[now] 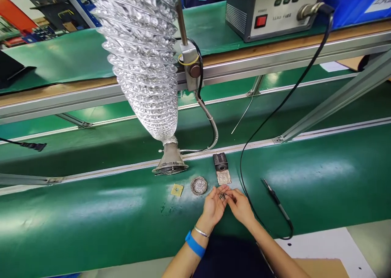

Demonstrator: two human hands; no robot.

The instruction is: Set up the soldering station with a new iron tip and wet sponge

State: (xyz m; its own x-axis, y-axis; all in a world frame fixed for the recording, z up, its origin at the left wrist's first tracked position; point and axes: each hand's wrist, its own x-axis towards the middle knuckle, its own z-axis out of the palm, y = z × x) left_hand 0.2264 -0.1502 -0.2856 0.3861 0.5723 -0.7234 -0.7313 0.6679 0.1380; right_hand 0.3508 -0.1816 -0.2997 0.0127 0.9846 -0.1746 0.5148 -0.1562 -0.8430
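Observation:
Cupped with the palm up, my left hand [213, 208] holds a few small silvery metal parts [222, 196] near its fingers. A metal bangle and a blue band are on that wrist. My right hand [242, 208] is closed in a pinch at the same parts, its fingertips touching them; their exact kind is too small to make out. Just beyond the hands are a dark soldering iron stand [220, 162] with a pale sponge tray [224, 177] and a round dish [198, 186] of shiny solder-like bits. A yellow sponge [176, 190] lies left of the dish.
A soldering iron [277, 202] lies to the right, its black cable [275, 111] running up to a soldering station [275, 13] on the shelf. A foil fume duct [146, 74] hangs down, its metal hood [171, 159] low over the green bench mat [91, 225].

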